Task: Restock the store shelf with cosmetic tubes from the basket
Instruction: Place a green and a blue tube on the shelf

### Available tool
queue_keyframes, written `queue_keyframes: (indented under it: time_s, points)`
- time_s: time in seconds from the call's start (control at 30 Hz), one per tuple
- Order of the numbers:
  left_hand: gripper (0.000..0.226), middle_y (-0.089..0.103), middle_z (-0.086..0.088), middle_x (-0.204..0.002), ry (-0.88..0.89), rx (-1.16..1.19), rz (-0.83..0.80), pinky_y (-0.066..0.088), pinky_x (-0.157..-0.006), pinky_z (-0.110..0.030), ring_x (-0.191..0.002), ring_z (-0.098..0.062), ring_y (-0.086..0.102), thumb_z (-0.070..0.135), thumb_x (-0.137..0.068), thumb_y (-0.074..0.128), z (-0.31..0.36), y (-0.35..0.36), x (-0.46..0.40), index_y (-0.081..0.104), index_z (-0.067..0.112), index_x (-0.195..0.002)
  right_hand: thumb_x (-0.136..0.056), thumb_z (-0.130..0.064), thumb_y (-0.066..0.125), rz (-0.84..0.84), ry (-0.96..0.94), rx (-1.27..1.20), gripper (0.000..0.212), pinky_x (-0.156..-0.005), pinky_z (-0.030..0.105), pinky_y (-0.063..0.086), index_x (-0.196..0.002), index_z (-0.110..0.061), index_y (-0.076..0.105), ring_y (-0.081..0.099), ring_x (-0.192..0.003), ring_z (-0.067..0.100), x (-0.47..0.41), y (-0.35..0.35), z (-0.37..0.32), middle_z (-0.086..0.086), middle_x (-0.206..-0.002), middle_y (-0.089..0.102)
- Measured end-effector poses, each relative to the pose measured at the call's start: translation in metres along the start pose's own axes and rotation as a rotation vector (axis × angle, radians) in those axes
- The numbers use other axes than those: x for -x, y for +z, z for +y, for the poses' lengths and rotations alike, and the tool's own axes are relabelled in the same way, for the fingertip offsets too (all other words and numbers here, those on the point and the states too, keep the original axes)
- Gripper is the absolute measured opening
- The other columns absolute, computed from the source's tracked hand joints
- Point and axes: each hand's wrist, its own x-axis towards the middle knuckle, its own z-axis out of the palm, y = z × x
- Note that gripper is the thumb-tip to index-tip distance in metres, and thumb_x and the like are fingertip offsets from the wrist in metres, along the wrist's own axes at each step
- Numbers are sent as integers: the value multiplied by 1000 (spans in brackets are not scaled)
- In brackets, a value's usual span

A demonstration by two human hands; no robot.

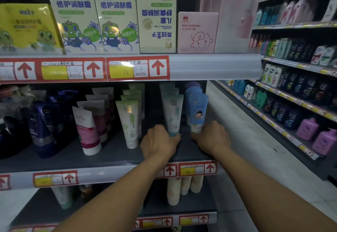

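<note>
Your left hand (158, 141) closes its grip around the cap end of a white-and-teal tube (173, 115) standing on the dark middle shelf (113, 156); your right hand (212, 136) clamps the base of a glossy blue tube (197, 112) just right of it. Both tubes stand upright, front of their rows. Left of the teal tube stand a white-green tube (129, 124) and a pink-banded one (87, 131). Red arrow price tags (197, 169) line the shelf's edge below.

Pink box (197, 32) reads "Baby Moisturizer"; yellow price tag (121, 72) "12"; pink tube (87, 127) "soffio".
</note>
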Motion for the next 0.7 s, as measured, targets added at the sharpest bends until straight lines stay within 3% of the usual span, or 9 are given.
queue_keyframes:
  time_s: [0.23,0.37,0.5,0.7]
  points:
    - [57,73,-2,-109,43,-10,47,57,-70,-34,-95,-22,70,69,-85,67,-3,5,-1,70,21,-115,-82,-57,73,54,-97,59,48,-68,34,59,-114,-22,71,70,-84,19,-2,12,5,1,-100,74]
    - [60,69,-2,-113,58,-16,40,56,-71,-33,-98,-22,69,69,-83,67,-4,5,1,68,19,-116,-74,-70,64,117,-150,113,56,-67,35,60,-104,-23,69,67,-80,19,3,17,5,0,-92,71]
    - [52,71,-2,-112,62,-12,46,51,-64,-31,-95,-21,70,65,-87,68,-5,4,1,71,22,-117,-83,-65,61,136,-169,144,53,-70,38,61,-110,-20,70,68,-83,22,4,17,6,3,-96,72]
    - [48,72,-2,-111,62,-25,51,57,-67,-34,-92,-20,70,61,-90,67,-6,6,0,71,22,-117,-89,-60,63,142,-182,150,49,-73,40,61,-114,-19,70,68,-88,22,2,18,7,4,-100,72]
